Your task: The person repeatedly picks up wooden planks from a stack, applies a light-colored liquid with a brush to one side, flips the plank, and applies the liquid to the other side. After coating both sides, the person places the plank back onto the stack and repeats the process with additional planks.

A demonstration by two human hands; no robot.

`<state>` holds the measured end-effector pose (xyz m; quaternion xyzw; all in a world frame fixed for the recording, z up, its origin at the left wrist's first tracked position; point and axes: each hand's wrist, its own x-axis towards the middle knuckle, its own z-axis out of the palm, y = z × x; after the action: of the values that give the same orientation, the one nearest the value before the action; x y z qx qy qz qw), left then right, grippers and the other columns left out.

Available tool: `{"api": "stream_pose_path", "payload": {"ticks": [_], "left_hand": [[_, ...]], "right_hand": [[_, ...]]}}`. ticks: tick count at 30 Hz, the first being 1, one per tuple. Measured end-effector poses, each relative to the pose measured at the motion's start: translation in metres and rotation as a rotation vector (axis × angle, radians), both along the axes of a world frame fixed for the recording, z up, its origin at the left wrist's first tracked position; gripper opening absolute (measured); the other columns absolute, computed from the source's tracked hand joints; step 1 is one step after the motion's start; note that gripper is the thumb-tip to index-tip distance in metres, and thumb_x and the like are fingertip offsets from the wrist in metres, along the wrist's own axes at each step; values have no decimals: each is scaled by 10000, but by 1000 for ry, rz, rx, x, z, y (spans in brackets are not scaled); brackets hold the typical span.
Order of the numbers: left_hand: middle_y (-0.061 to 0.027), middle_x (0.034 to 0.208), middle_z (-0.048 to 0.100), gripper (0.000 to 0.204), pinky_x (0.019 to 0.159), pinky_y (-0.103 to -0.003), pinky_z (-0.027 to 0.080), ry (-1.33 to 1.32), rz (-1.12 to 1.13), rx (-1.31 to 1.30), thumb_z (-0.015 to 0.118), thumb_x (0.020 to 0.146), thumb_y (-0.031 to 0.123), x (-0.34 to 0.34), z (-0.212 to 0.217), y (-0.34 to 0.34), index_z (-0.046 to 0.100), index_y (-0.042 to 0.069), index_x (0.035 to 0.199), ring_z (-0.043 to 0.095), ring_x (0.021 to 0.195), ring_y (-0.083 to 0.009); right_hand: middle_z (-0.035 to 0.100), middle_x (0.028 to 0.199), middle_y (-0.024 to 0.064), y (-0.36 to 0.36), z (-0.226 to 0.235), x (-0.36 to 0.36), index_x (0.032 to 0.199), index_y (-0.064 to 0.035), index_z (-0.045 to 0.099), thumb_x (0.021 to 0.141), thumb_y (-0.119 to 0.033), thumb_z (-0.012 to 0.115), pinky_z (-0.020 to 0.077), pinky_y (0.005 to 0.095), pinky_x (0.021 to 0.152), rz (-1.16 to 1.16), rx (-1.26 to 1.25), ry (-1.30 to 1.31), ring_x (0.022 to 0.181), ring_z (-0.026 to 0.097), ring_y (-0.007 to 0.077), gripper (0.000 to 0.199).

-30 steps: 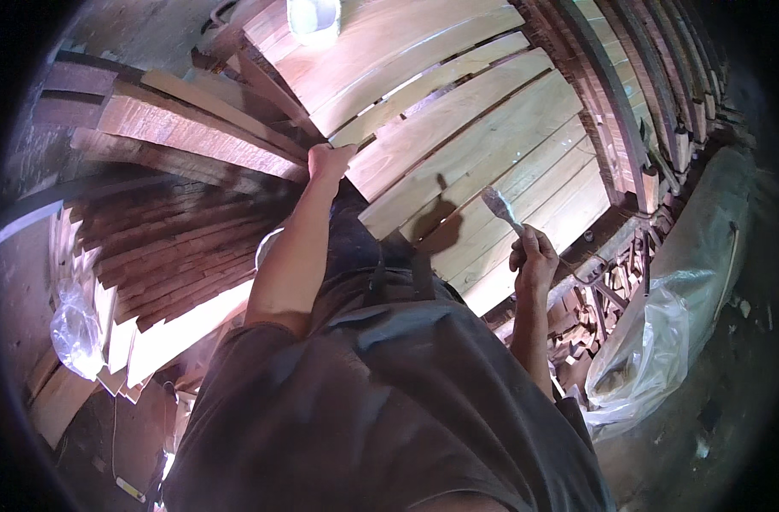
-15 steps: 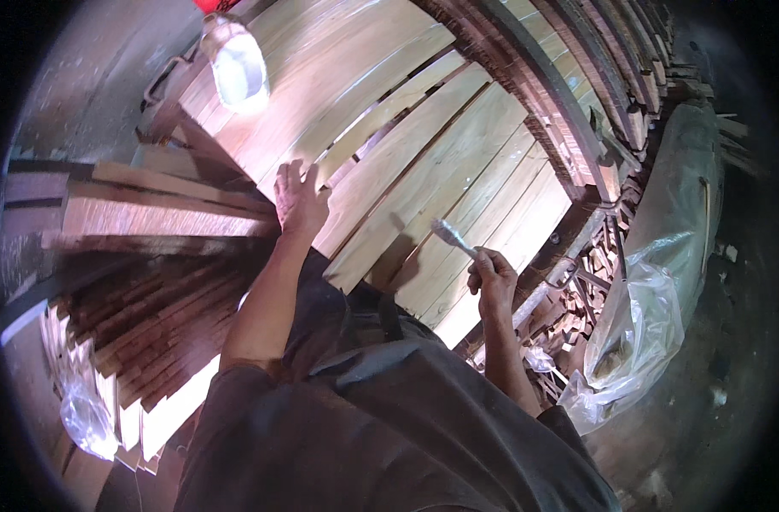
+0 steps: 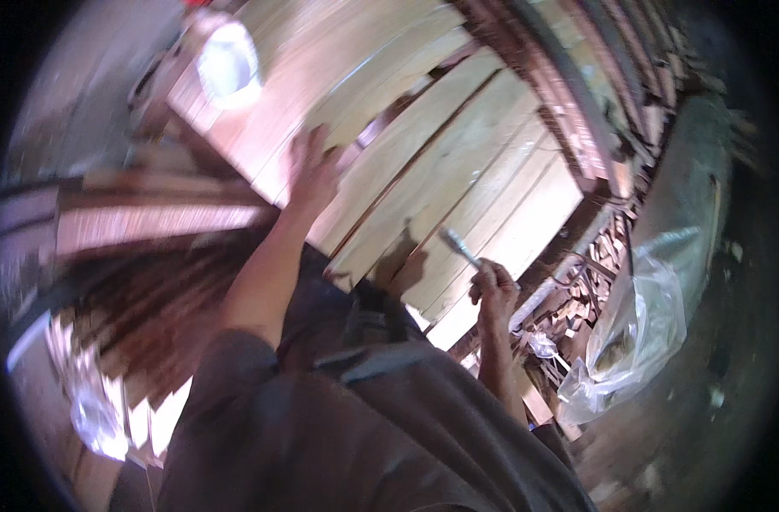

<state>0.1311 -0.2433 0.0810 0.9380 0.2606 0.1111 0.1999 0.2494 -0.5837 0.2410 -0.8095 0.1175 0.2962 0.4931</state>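
Several pale wooden boards lie side by side in front of me, with a dark gap between some of them. My left hand rests on the boards at the left, fingers spread, beside that gap. In my right hand is a small brush, its whitish head pointing up and left. The brush is held above the boards, apart from them, and a shadow falls on the wood near it. Motion blur softens the finger detail.
A white container with a bright glare stands at the boards' far left corner. Stacked planks lie to the left. Dark beams cross at the far right. Wood scraps and clear plastic sheeting are at the right.
The view has shifted slightly. My left hand has slid a little up and right, and the gaps near it look narrower. The right hand still holds the brush above the boards.
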Motion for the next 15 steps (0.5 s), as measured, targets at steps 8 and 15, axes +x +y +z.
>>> {"api": "stream_pose_path", "payload": {"ticks": [8,15], "left_hand": [[-166,1442,415,368,1104,-573,284,-116,328,-20,631,762,61,1,3,-23,683,94,1125,338,1340,-417],[-222,1334,521,540,1041,-428,397,-280,1198,-537,713,700,120,-68,-11,-60,607,35,1223,447,1284,-379]], "right_hand": [[589,695,57,11,-3,-14,1081,42,643,971,-167,604,383,223,420,106,86,-15,498,512,88,239],[570,690,33,30,2,-12,1080,32,647,962,-139,595,381,230,435,223,44,-40,524,507,82,214]]}}
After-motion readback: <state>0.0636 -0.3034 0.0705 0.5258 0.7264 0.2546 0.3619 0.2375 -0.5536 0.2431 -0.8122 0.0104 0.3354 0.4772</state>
